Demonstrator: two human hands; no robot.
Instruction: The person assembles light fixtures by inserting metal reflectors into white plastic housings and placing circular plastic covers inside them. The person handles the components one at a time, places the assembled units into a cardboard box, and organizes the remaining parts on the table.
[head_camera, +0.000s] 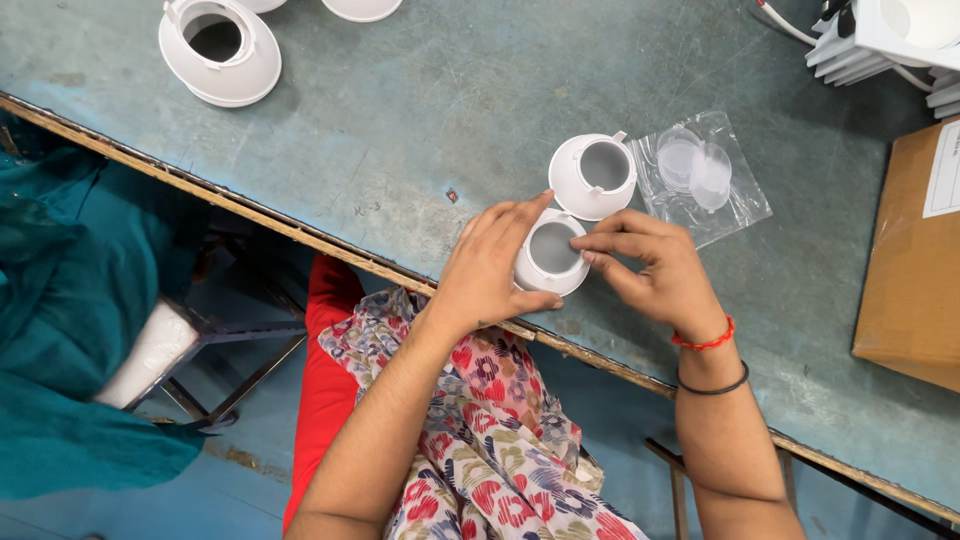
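White plastic cup-shaped housing (551, 257) sits at the tabletop (400, 120) edge, gripped between the left hand (495, 265) and the right hand (655, 270), fingers curled on its rim. Just behind stands a second white housing (593, 175); beside it lies a clear bag (705, 180) of round lenses, and a brown carton (910, 260) with a white label sits far right.

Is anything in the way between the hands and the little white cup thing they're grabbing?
Nothing visible is. The left hand and the right hand both touch the white cup-shaped part directly, one on each side. A second white part sits just behind it, apparently touching its far rim.
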